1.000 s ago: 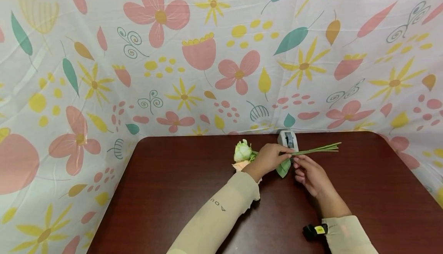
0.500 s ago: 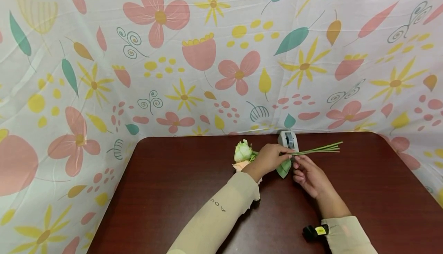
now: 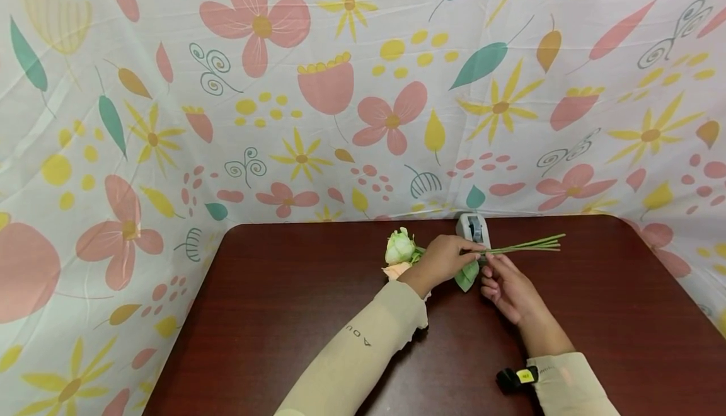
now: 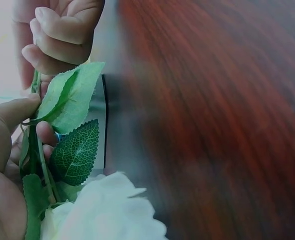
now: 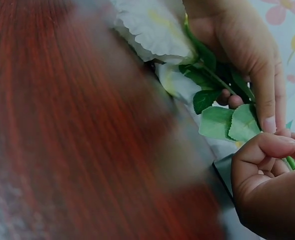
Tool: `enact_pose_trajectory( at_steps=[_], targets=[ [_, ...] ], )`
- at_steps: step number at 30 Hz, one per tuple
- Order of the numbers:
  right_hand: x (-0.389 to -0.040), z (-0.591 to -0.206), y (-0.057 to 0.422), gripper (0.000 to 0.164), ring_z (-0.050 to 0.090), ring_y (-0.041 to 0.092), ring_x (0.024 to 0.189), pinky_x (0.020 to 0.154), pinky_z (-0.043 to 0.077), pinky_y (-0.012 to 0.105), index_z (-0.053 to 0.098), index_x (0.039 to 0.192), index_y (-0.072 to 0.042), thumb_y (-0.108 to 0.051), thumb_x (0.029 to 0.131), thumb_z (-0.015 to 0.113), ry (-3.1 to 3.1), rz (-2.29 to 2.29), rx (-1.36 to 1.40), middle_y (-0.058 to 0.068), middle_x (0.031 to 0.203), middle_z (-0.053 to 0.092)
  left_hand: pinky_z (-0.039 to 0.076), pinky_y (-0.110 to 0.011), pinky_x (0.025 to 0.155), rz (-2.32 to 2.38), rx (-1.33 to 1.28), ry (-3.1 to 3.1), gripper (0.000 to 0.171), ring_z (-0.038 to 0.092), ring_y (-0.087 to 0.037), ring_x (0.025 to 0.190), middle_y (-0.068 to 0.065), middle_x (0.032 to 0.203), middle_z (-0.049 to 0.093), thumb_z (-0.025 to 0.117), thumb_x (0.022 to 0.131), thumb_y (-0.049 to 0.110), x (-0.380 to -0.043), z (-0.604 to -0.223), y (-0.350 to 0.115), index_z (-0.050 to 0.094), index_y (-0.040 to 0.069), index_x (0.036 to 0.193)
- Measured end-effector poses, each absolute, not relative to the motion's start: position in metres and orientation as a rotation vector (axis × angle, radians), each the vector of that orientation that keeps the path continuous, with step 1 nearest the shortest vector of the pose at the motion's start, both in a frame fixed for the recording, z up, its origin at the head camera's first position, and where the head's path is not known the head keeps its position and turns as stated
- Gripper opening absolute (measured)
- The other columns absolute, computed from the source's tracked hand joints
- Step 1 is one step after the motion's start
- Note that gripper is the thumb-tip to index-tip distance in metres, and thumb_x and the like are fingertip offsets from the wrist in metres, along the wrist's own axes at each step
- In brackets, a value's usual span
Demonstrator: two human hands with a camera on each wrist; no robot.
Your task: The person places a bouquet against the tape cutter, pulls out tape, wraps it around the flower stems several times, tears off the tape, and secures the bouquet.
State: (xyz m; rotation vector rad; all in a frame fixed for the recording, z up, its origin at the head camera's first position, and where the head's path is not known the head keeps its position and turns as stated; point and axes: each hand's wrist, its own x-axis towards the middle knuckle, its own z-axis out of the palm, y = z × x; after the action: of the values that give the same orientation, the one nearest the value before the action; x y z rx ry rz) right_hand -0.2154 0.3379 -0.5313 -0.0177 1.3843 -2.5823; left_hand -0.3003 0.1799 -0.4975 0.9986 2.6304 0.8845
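Note:
My left hand [image 3: 442,260] grips a small bunch of artificial flowers by their green stems [image 3: 524,246], which point to the right. A pale green-white rose [image 3: 399,247] and a peach bloom [image 3: 396,270] show beyond the left wrist. Large leaves [image 4: 70,97] hang below the left fingers. Close by, my right hand [image 3: 513,290] has its fingers curled, thumb and index pinching at the stems just right of the left fingertips. Whether tape lies between those fingertips is hidden. Just behind the hands stands a white tape dispenser [image 3: 472,230].
A dark red-brown wooden table [image 3: 283,315] lies under everything. A white curtain [image 3: 363,170] printed with flowers and leaves hangs along its back and left sides. A black strap with a yellow tag [image 3: 517,378] sits at the right wrist.
The flower bunch and its stem ends have shifted very slightly to the right. The right fingertips have moved a little at the stems; the left hand keeps its grip.

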Motion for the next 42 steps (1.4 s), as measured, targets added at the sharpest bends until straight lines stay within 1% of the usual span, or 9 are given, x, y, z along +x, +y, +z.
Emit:
enact_pose_trajectory(
  at_steps=[12, 16, 19, 21, 25, 31, 35, 37, 42],
  targets=[
    [-0.217, -0.534, 0.339, 0.024, 0.014, 0.014, 0.064, 0.059, 0.016, 0.025, 0.047, 0.093, -0.019, -0.03, 0.107, 0.03, 1.428, -2.577, 0.007, -0.006, 0.073, 0.045, 0.036, -0.017, 0.048, 0.852, 1.066, 2.651, 0.029, 0.037, -0.006, 0.046, 0.01, 0.068, 0.06, 0.055, 0.098, 0.037, -0.299, -0.5, 0.179, 0.061, 0.043, 0.125],
    [-0.218, -0.534, 0.339, 0.025, 0.014, 0.013, 0.064, 0.058, 0.016, 0.026, 0.047, 0.092, -0.019, -0.03, 0.107, 0.03, 1.426, -2.587, 0.009, -0.006, 0.072, 0.044, 0.037, -0.014, 0.055, 0.814, 1.126, 2.691, 0.031, 0.047, -0.001, 0.059, 0.014, 0.093, 0.07, 0.055, 0.098, 0.037, -0.3, -0.5, 0.18, 0.061, 0.04, 0.127],
    [-0.218, -0.533, 0.34, 0.025, 0.015, 0.013, 0.064, 0.058, 0.016, 0.026, 0.049, 0.094, -0.019, -0.029, 0.107, 0.03, 1.425, -2.588, 0.013, -0.006, 0.072, 0.044, 0.038, -0.011, 0.064, 0.772, 1.165, 2.723, 0.032, 0.055, 0.003, 0.077, 0.016, 0.117, 0.068, 0.055, 0.097, 0.037, -0.299, -0.5, 0.18, 0.06, 0.038, 0.129],
    [-0.217, -0.532, 0.342, 0.025, 0.016, 0.013, 0.064, 0.058, 0.016, 0.026, 0.051, 0.096, -0.018, -0.028, 0.107, 0.031, 1.44, -2.586, 0.017, -0.006, 0.071, 0.043, 0.039, -0.012, 0.066, 0.748, 1.177, 2.731, 0.033, 0.058, 0.003, 0.086, 0.016, 0.121, 0.066, 0.055, 0.097, 0.037, -0.298, -0.499, 0.18, 0.06, 0.037, 0.129],
    [-0.217, -0.529, 0.344, 0.027, 0.016, 0.014, 0.062, 0.059, 0.015, 0.029, 0.053, 0.094, -0.017, -0.029, 0.107, 0.033, 1.489, -2.582, 0.04, -0.007, 0.068, 0.042, 0.04, -0.011, 0.069, 0.702, 1.192, 2.754, 0.032, 0.061, 0.001, 0.096, 0.015, 0.123, 0.065, 0.055, 0.098, 0.036, -0.297, -0.497, 0.18, 0.06, 0.037, 0.13],
    [-0.217, -0.522, 0.343, 0.026, 0.03, 0.008, 0.055, 0.058, 0.018, 0.029, 0.052, 0.092, -0.015, -0.033, 0.105, 0.038, 1.605, -2.538, 0.126, -0.007, 0.067, 0.047, 0.04, -0.012, 0.068, 0.659, 1.2, 2.788, 0.032, 0.057, 0.003, 0.085, 0.014, 0.121, 0.065, 0.056, 0.097, 0.036, -0.297, -0.499, 0.181, 0.061, 0.038, 0.129],
    [-0.217, -0.52, 0.342, 0.026, 0.041, 0.006, 0.054, 0.053, 0.03, 0.024, 0.053, 0.094, -0.015, -0.036, 0.103, 0.042, 1.684, -2.514, 0.234, -0.009, 0.07, 0.054, 0.04, -0.012, 0.068, 0.638, 1.204, 2.804, 0.031, 0.055, 0.004, 0.082, 0.015, 0.12, 0.064, 0.056, 0.097, 0.036, -0.297, -0.501, 0.182, 0.06, 0.039, 0.128],
    [-0.218, -0.519, 0.342, 0.025, 0.043, 0.005, 0.055, 0.054, 0.038, 0.022, 0.054, 0.098, -0.015, -0.038, 0.102, 0.044, 1.716, -2.498, 0.286, -0.009, 0.072, 0.058, 0.041, -0.012, 0.071, 0.622, 1.203, 2.815, 0.031, 0.057, 0.004, 0.085, 0.016, 0.12, 0.064, 0.056, 0.097, 0.037, -0.296, -0.501, 0.183, 0.06, 0.04, 0.128],
    [-0.221, -0.519, 0.342, 0.028, 0.057, 0.004, 0.062, 0.057, 0.047, 0.021, 0.055, 0.109, -0.018, -0.044, 0.1, 0.047, 1.812, -2.4, 0.384, -0.012, 0.081, 0.068, 0.046, -0.013, 0.081, 0.548, 1.22, 2.869, 0.03, 0.061, 0.002, 0.098, 0.016, 0.12, 0.063, 0.054, 0.098, 0.037, -0.293, -0.501, 0.182, 0.06, 0.041, 0.128]
  ],
)
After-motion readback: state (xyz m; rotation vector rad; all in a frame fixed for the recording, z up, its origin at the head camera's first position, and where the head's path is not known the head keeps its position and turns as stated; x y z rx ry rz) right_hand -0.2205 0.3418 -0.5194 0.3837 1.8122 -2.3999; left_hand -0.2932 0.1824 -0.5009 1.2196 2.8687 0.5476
